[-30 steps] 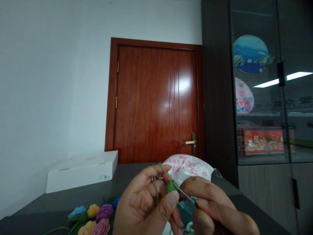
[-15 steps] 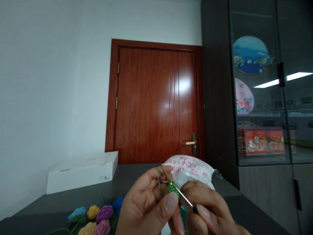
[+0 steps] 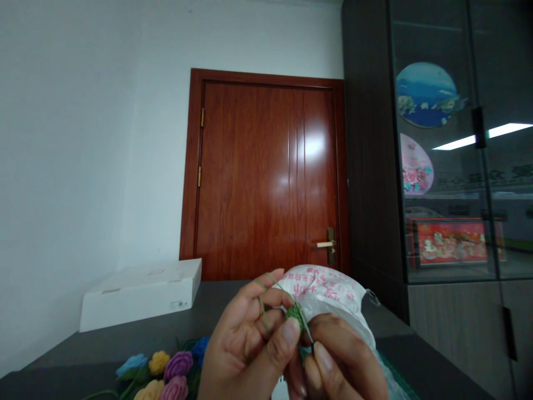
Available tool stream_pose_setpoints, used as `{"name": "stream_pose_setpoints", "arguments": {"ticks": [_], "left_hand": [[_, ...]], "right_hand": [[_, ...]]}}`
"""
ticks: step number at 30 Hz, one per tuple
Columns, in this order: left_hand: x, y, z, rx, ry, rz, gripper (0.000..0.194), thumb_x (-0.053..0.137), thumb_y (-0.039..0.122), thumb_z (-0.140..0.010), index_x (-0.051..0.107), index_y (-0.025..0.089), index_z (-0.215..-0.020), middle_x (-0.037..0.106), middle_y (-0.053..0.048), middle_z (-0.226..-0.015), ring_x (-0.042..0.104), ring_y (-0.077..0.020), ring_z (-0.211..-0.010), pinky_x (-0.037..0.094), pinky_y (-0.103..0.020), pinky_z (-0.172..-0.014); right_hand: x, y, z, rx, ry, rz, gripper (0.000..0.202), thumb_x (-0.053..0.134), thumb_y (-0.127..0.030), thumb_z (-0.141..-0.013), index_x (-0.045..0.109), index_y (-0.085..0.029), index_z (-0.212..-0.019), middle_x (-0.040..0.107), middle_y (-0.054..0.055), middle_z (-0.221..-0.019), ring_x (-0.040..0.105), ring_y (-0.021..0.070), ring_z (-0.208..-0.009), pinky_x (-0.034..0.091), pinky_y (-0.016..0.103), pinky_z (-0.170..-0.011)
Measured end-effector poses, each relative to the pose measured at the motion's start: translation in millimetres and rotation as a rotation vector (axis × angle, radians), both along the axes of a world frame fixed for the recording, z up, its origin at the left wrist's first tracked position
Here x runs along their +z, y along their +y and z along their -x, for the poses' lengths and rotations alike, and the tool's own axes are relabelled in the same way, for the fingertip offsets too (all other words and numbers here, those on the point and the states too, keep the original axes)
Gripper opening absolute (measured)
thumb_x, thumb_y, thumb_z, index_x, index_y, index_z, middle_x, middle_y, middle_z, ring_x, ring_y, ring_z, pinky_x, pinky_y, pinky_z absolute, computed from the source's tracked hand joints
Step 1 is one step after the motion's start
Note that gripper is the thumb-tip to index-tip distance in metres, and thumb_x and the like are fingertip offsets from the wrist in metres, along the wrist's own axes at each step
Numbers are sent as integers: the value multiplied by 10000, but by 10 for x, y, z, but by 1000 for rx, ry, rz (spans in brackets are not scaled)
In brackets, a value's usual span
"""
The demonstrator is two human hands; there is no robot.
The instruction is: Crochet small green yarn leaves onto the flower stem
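Observation:
My left hand (image 3: 254, 344) pinches a small green crochet piece (image 3: 295, 315) between thumb and fingers. Green yarn (image 3: 263, 305) loops over its raised index finger and runs down to the piece. In my right hand (image 3: 339, 355) is a crochet hook (image 3: 307, 328), a thin metal shaft with a dark handle mostly hidden by the fingers. The hook's tip lies at the upper edge of the green piece, close to the taut yarn. Both hands are close together, low in the middle of the view.
Crocheted flowers (image 3: 177, 366) in several colours lie left of my hands on the dark table (image 3: 150, 322). Farther back sits a white box (image 3: 139, 291). A white plastic bag (image 3: 333, 289) with pink print rests behind my hands. Beyond are a wooden door (image 3: 258, 183) and a glass-fronted cabinet (image 3: 441, 239).
My right hand has moved left, closer to my left hand, and the hook has turned steeper. The left index finger with its yarn has shifted slightly left and up.

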State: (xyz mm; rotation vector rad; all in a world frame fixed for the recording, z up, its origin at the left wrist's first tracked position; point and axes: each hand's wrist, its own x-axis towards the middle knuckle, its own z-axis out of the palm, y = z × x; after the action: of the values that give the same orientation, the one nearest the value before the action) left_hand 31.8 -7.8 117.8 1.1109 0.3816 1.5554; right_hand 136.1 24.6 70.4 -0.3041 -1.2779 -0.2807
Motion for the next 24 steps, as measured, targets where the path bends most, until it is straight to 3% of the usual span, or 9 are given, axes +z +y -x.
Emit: {"name": "stream_pose_setpoints", "arguments": {"ticks": [6,11,16,20,24], "left_hand": [[-4,0,-69,132,12,-162,459,826,179,-766,699,252,-1201,735,-40,-919,691,-152,-739,543,-195,-604],[5,-15,-54,144,64,-167,473,802,223,-805,651,224,-1253,733,-67,-979,715,-191,-843,557,-218,-642],[4,92,26,51,125,-161,477,798,248,-823,644,202,-1272,745,-67,-970,712,-181,-862,554,-251,-783],[-11,182,79,-83,103,-142,462,807,239,-819,658,195,-1254,745,-77,-980,705,-184,-873,551,-253,-769],[-11,199,108,-91,90,-98,468,814,200,-813,651,178,-1251,735,-77,-964,693,-169,-854,552,-225,-730]], "right_hand": [[52,40,-52,-8,-32,-116,190,514,-144,-989,632,-264,-1078,565,-45,-549,533,136,-438,469,255,-442],[96,61,-17,-57,23,-234,212,589,-176,-966,633,-268,-1151,628,-15,-667,591,137,-503,492,235,-430],[217,-7,-35,-143,32,-290,192,494,-132,-1000,646,-233,-1056,629,-12,-665,597,124,-493,506,217,-411],[231,-65,-62,-249,-96,-251,121,592,-120,-952,645,-226,-935,643,-23,-667,598,113,-485,531,216,-433],[181,-40,-58,-311,15,-302,139,626,-133,-930,657,-237,-843,647,-17,-627,587,122,-469,515,242,-434]]}}
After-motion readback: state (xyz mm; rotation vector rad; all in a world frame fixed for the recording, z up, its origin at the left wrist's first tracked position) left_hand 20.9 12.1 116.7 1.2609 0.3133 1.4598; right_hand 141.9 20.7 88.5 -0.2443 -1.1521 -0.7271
